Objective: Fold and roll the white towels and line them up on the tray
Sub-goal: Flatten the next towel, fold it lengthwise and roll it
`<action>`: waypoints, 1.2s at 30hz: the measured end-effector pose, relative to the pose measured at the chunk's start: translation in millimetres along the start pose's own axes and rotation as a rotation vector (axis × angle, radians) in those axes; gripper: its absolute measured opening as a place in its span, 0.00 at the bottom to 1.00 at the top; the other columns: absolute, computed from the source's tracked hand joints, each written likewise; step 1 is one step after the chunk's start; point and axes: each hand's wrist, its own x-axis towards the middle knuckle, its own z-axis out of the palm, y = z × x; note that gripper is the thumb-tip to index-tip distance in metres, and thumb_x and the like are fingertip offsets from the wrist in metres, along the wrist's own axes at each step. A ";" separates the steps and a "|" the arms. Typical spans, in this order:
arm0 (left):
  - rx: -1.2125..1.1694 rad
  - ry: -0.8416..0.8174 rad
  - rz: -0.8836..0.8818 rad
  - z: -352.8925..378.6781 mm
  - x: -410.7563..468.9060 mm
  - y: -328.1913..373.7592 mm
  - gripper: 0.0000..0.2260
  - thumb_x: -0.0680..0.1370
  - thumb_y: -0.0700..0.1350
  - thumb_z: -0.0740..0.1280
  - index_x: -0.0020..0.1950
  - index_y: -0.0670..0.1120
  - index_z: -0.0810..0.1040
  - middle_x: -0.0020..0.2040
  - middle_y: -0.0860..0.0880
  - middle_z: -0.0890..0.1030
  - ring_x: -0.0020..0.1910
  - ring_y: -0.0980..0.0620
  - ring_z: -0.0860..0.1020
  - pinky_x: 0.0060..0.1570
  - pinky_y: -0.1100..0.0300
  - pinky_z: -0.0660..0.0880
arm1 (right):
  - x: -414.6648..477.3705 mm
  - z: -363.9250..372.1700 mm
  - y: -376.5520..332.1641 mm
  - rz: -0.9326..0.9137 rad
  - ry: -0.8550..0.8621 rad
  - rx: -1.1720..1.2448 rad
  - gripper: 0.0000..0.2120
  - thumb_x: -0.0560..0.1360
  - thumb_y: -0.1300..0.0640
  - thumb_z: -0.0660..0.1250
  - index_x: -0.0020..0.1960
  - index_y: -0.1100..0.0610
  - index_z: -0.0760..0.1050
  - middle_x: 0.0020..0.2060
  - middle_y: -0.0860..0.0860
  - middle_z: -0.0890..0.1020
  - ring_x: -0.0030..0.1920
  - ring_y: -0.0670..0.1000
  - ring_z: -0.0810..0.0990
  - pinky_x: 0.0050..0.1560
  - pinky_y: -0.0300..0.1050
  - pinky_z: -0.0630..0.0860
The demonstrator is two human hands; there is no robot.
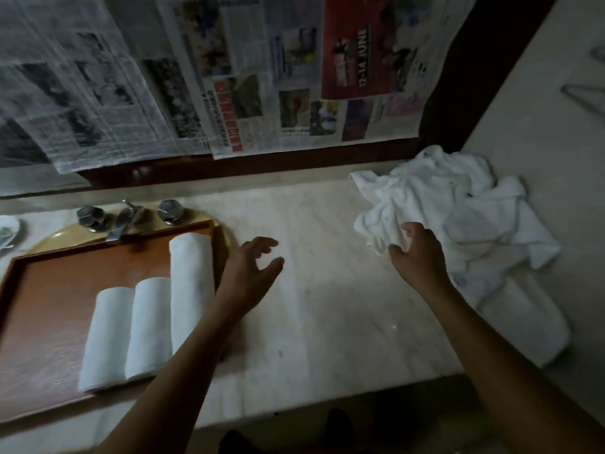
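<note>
White towels point(458, 204) lie heaped at the right hand point(417, 257), whose fingers point(409, 229) grasp a fold at the pile's near edge. The left hand point(248, 270) hovers over the worktop point(327, 306) with released fingers point(265, 244). Left of them, three rolled towels point(149, 326) lie on the tray point(49, 290).

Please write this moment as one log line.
tray: three rolled towels | left hand: open above counter | right hand: grips loose towels | step: picking next towel

Dim, underexposed indoor shot. The marble counter point(327, 290) is the brightest area. The towel pile point(458, 204) at its right end loses fold detail in the white. Below the counter's front edge all is black. Newspapers point(131, 77) behind the counter are soft and smeared. Left hand point(252, 267) fingers slightly blurred. Wide-angle bend at frame edges.
</note>
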 end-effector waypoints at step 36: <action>-0.986 -0.137 -0.409 73.6 -4.2 137.1 0.11 0.84 0.44 0.65 0.65 0.47 0.82 0.56 0.41 0.86 0.56 0.40 0.85 0.53 0.45 0.82 | -26.2 -80.0 26.0 -0.366 -0.281 0.275 0.27 0.73 0.60 0.75 0.71 0.49 0.76 0.65 0.44 0.81 0.66 0.44 0.77 0.69 0.47 0.74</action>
